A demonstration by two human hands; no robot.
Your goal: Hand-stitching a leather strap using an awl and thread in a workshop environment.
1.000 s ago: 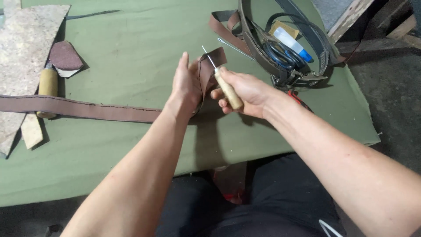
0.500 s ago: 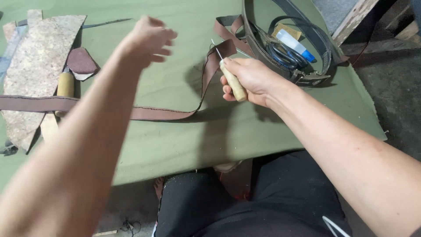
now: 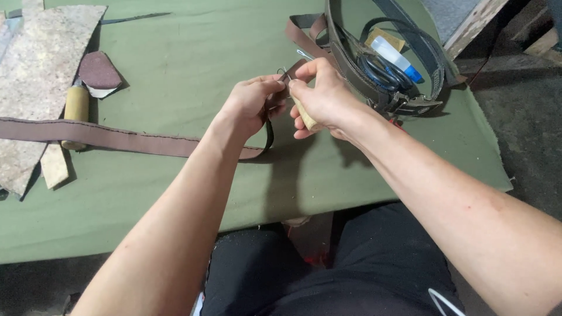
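Note:
A long brown leather strap [image 3: 117, 139] lies across the green cloth-covered table [image 3: 175, 70] and curves up to my hands. My left hand [image 3: 249, 105] pinches the strap's raised end between thumb and fingers. My right hand [image 3: 322, 99] holds a wooden-handled awl [image 3: 304, 117], gripped in the palm, with its thin metal tip up near the strap end. The two hands touch at the fingertips above the table's middle.
A coiled dark belt [image 3: 374, 76] with scissors and a white tube with a blue cap [image 3: 395, 58] lies at the right rear. At left lie a cork-like sheet [image 3: 35, 64], a wooden-handled tool [image 3: 75, 108] and a maroon leather scrap [image 3: 98, 70]. My dark-trousered legs are below the table's edge.
My left hand, lifted away to the upper left half a second ago, has come back to the strap end. My right hand with the awl has risen slightly toward it.

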